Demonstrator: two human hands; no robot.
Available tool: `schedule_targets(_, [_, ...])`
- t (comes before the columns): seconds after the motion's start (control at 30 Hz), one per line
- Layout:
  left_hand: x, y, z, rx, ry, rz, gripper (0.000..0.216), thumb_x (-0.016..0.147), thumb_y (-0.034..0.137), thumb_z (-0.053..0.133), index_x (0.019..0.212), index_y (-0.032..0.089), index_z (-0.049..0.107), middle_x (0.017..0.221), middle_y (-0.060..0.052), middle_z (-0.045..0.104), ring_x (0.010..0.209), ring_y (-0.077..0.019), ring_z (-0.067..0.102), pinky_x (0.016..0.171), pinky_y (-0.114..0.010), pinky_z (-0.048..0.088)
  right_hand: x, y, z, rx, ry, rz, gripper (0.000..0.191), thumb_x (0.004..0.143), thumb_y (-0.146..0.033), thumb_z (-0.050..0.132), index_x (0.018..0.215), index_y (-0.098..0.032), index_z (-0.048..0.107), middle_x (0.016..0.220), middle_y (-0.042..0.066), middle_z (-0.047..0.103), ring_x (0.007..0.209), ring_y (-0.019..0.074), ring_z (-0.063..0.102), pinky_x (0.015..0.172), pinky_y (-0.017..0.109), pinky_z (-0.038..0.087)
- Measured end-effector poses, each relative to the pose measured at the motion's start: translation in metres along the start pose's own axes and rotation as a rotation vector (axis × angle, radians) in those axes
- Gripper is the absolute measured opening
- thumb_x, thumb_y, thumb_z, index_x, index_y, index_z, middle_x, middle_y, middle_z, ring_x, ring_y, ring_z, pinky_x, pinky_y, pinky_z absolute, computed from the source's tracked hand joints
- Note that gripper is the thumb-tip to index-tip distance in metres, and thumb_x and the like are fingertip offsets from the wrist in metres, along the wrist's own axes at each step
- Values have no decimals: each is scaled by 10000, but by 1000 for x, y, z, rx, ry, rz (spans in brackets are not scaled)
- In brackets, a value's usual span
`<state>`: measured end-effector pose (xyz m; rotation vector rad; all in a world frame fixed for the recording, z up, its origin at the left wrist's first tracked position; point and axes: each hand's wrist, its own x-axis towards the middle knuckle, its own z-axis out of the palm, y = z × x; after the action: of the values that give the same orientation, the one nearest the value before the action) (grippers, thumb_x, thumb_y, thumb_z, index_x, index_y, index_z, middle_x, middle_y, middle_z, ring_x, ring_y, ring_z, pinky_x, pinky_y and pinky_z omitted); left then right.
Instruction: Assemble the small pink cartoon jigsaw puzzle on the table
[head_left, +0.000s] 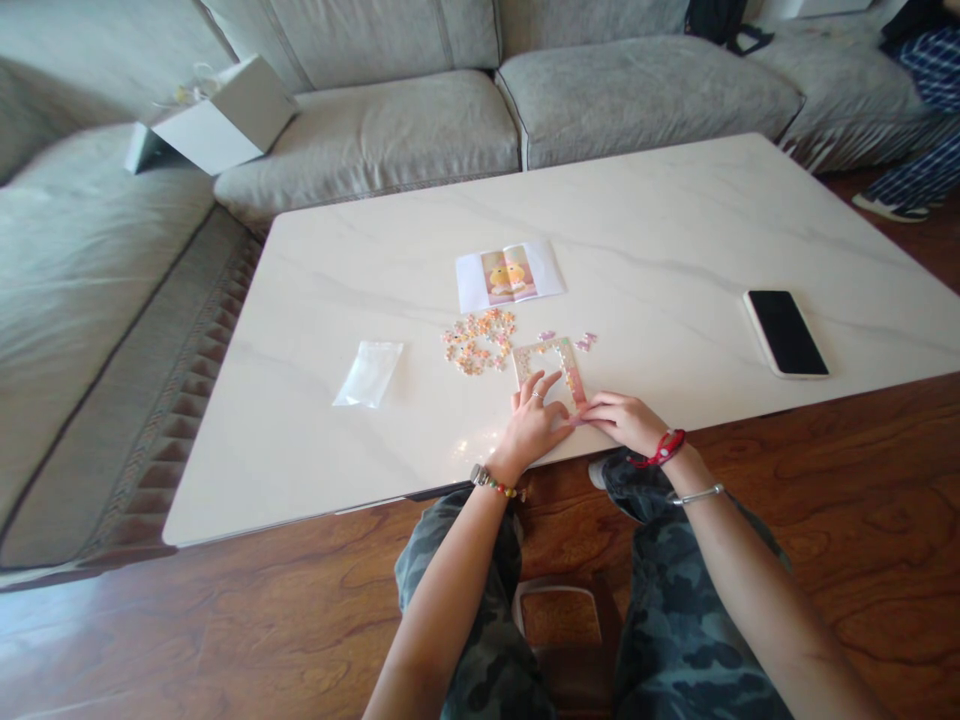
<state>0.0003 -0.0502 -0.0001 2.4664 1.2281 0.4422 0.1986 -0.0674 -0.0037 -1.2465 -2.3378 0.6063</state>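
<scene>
A jigsaw puzzle (577, 385), joined as a pale pink border around a bare middle, lies near the front edge of the white table. My left hand (534, 425) rests across its lower left part, fingers spread apart, covering that side. At the lower right corner, my right hand (626, 420) has its fingers pressed together on a small pinkish-purple puzzle piece (577, 420), mostly hidden by the fingertips. Just beyond the border lie several loose purple pieces (586, 342). A heap of orange, yellow and pink puzzle pieces (480, 342) sits to the left.
Behind the heap lies a folded picture sheet (510, 275) showing two yellow figures. A clear plastic bag (369, 374) is at left, a phone (787, 333) at right. Grey sofas (390, 120) surround the table's far side, with a white box (232, 115). Another person's leg (919, 180) shows far right.
</scene>
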Motion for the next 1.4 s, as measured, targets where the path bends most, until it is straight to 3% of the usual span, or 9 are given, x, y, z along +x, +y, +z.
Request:
schedule_targets(0.6, [0,-1,1,-26,-17,-29,179,748,381,567,811,232,642,1359,-45,312,1264,-321,193,928,-534,338,-7,-18,-6,-205,-77,54,336,829,-187,452,1066,-380,591,1081,-38,603,761,123,606,655,213,459])
schedule_targets(0.83, [0,-3,1,-61,-23,-18,188,727,382,595,843,240,637,1366,-46,304,1266,-313,191,945,-529,312,-7,-21,-11,-234,-151,59,339,841,-192,421,1071,-375,589,1118,-18,576,804,142,604,692,246,469])
schedule_targets(1.0, [-2,-21,-13,-77,76,-72,253,686,374,643,906,251,620,1357,-58,322,1258,-298,215,941,-504,323,-4,-2,-9,-81,60,60,337,834,-134,387,1048,-263,614,1001,32,600,838,127,587,749,236,464])
schedule_targets(1.13, [-7,-45,-27,-59,223,-162,249,699,338,637,927,242,611,1323,-70,359,1248,-284,243,977,-499,293,18,24,-15,-148,299,197,284,810,-152,421,1005,-198,622,935,62,586,792,148,579,744,276,472])
schedule_targets(1.3, [-12,-63,-28,-19,283,-199,207,729,316,608,921,239,605,1302,-74,371,1234,-274,271,975,-504,305,55,53,-15,-245,238,241,343,757,-172,507,1096,-189,554,1080,90,523,850,176,565,755,306,472])
schedule_targets(1.4, [-13,-64,-24,-1,274,-178,206,733,316,603,925,244,604,1305,-70,362,1238,-277,258,970,-507,315,69,63,-12,-234,199,241,254,754,-194,522,1001,-191,582,1035,78,535,828,164,559,738,290,466])
